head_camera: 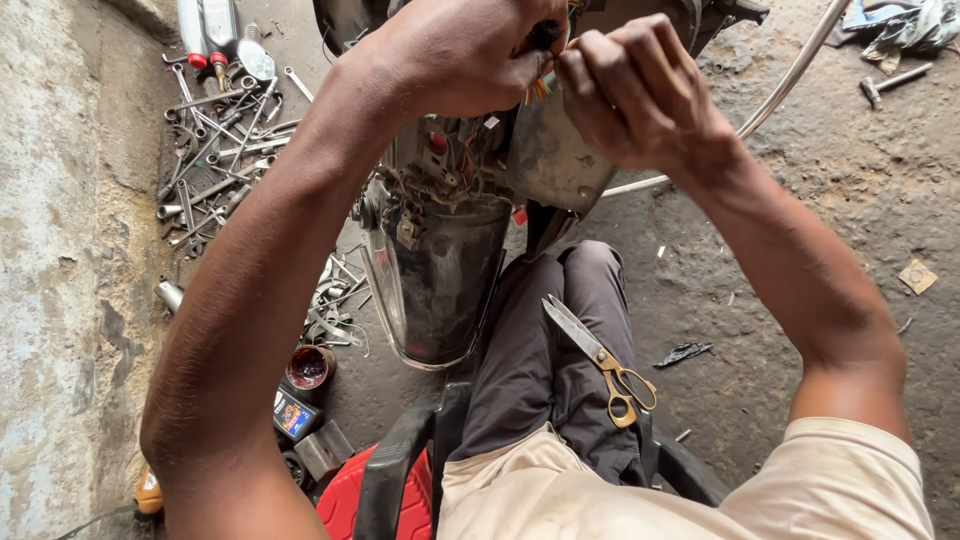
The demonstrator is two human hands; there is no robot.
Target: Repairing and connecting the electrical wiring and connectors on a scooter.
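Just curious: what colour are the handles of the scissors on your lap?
Brass-gold handles on the scissors, with grey steel blades; the head view shows them.

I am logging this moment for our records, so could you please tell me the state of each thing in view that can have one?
left hand: closed, pinching the coloured wires
right hand: closed, fingers curled at the same wires
coloured wires: bunched, exposed between both hands
scissors: nearly shut, lying on the person's lap
vehicle casing: open, wiring exposed
spanners: loose in a heap on the ground
small tin: lid off
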